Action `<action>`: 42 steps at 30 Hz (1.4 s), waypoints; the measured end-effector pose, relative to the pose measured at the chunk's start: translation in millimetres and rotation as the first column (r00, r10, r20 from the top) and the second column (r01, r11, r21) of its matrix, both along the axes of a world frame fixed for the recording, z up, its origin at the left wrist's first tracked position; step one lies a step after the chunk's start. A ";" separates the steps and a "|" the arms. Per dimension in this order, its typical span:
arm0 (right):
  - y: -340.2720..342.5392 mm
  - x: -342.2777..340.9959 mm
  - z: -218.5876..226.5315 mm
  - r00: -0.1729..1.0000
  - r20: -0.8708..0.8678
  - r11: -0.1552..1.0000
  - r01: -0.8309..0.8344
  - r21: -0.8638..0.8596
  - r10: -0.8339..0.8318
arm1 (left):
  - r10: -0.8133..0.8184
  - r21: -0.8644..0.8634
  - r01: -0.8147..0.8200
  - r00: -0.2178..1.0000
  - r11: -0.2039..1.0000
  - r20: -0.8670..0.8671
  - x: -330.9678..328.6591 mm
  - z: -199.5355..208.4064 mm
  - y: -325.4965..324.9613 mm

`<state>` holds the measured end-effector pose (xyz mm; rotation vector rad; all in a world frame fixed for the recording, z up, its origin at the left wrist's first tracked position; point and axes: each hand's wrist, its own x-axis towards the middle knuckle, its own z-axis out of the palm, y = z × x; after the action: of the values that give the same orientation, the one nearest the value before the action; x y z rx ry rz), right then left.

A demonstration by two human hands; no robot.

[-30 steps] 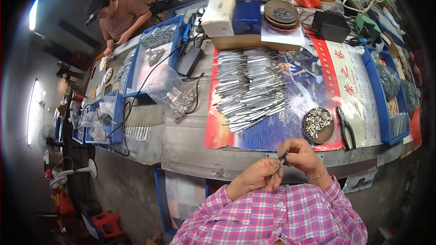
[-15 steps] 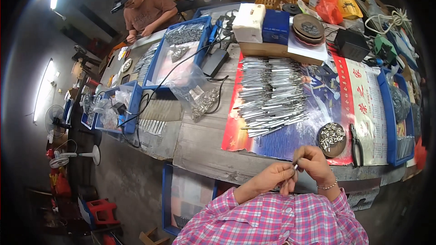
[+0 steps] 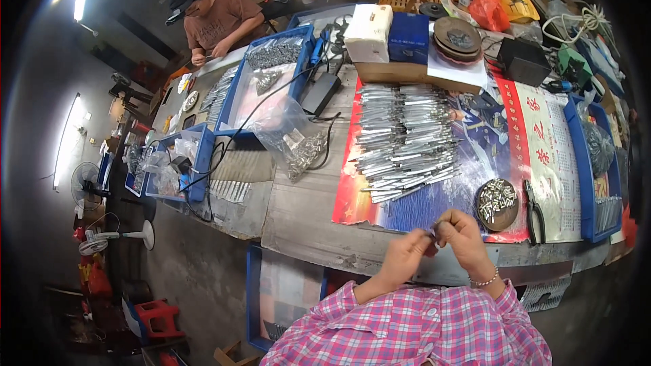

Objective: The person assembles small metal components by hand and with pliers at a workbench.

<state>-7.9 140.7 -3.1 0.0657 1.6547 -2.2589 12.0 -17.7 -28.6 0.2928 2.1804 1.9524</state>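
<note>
My left hand (image 3: 405, 256) and my right hand (image 3: 464, 242) meet in front of the table's near edge, fingertips pinched together. Whatever sits between them is too small and too covered by fingers to make out. Just beyond my right hand is a round brown dish (image 3: 500, 221) of small silvery metal sleeves (image 3: 497, 196). To its right lie dark-handled pliers (image 3: 536, 217). Farther off, a large pile of thin silvery metal strips (image 3: 403, 142) rests in two rows on a printed poster (image 3: 488, 156).
Boxes (image 3: 409, 37) and stacked brown discs (image 3: 457, 37) stand behind the pile. A blue tray (image 3: 590, 224) is at right. Leftward are a plastic bag of metal parts (image 3: 298, 152), black cables and a blue tray (image 3: 227, 112). Another person (image 3: 220, 24) sits at far left.
Both hands have moved slightly up toward the table, still together. The small whitish piece that showed between my fingers is now hidden. The view has shifted a little.
</note>
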 end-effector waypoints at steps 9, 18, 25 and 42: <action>-14.2 9.9 7.5 0.975 0.071 0.965 -0.198 -0.171 0.213 | -0.154 0.373 0.008 0.919 0.928 0.364 -19.5 28.1 -3.4; -13.4 19.3 -8.1 0.959 -0.134 0.918 -0.192 0.348 0.251 | 0.104 0.385 -0.172 0.976 0.907 0.191 -17.6 19.4 1.2; -11.6 17.0 2.5 0.867 -0.254 0.785 -0.219 0.579 0.429 | 0.100 0.171 -0.081 0.989 0.982 -0.111 -19.5 37.0 -11.7; -15.8 17.4 1.1 0.901 -0.235 0.820 -0.192 0.539 0.364 | 0.120 0.137 -0.093 0.970 0.986 -0.211 -18.1 34.1 -13.8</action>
<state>9.5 124.9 -2.0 -0.4312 2.2271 -1.6265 -6.0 -31.5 5.5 0.4382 2.2496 2.2181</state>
